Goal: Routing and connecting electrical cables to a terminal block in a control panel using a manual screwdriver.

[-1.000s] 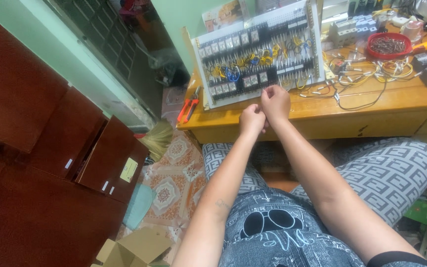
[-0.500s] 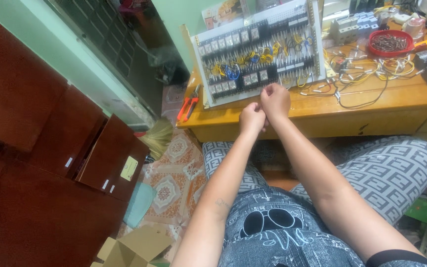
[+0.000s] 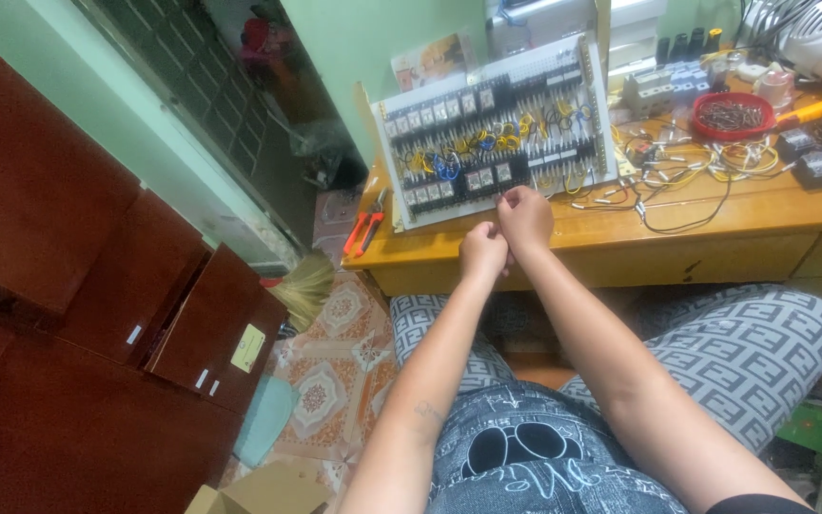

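Not much has changed from a moment back: both hands are parked in the same spot at the front edge of the wooden desk (image 3: 715, 214), just nudged a hair.

Closest in, a brown cardboard box (image 3: 268, 490) sits on the floor, bottom left. Next to it, the dark red cabinet (image 3: 97, 314) has a yellowish rectangular label (image 3: 248, 347) and a couple of small white tags on its drawers.

Further out, both forearms reach straight forward. The left hand (image 3: 483, 253) and right hand (image 3: 525, 217) are curled and touching each other, fingertips bunched on something too small to make out, so can't say what's pinched.

Just past them the white wiring panel (image 3: 497, 128) leans tilted on the desk, rows of grey square blocks and yellow and blue wires. Red pliers (image 3: 365, 227) lie left of it, and a red bowl (image 3: 733, 115) sits at the far right.
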